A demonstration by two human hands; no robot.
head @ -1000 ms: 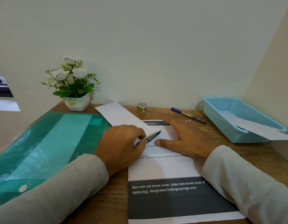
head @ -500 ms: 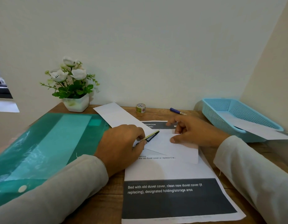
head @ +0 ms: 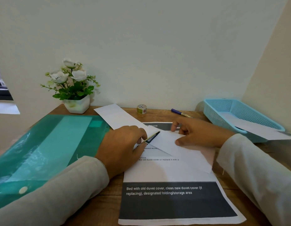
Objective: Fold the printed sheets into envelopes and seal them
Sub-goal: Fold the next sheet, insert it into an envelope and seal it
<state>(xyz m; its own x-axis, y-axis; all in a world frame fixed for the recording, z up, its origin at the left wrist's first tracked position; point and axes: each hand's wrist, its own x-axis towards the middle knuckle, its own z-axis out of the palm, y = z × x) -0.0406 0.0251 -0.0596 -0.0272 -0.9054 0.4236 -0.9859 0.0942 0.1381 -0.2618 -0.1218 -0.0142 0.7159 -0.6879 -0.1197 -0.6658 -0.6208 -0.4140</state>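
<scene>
At a wooden table (head: pixel 107 203) set against a pale wall, you work a long white folded sheet (head: pixel 192 158) that lies slantwise across a flat printed sheet (head: pixel 166 172), its far end reaching toward the left and its near end pointing right. Your left hand (head: pixel 123 147) pinches a raised flap at the strip's middle, where a dark printed underside with a yellowish edge shows between thumb and fingertips. Your right hand (head: pixel 200 134), just beside it with a small gap between the two, grips the same strip: the thumb presses down on the white surface while the curled fingers close over its far edge. The printed sheet sits near you at centre, a dark band with white lettering across its near part and another dark band at its far edge. To the left lies a translucent green folder (head: pixel 43 152), partly under your left sleeve. At the far left stands a white pot of artificial flowers (head: pixel 77 104). Along the wall are a small roll of tape (head: pixel 141 109) and a blue pen (head: pixel 179 112). At the far right, a light blue basket (head: pixel 211 110) holds another sheet of paper (head: pixel 259 129), which overhangs its right rim.
</scene>
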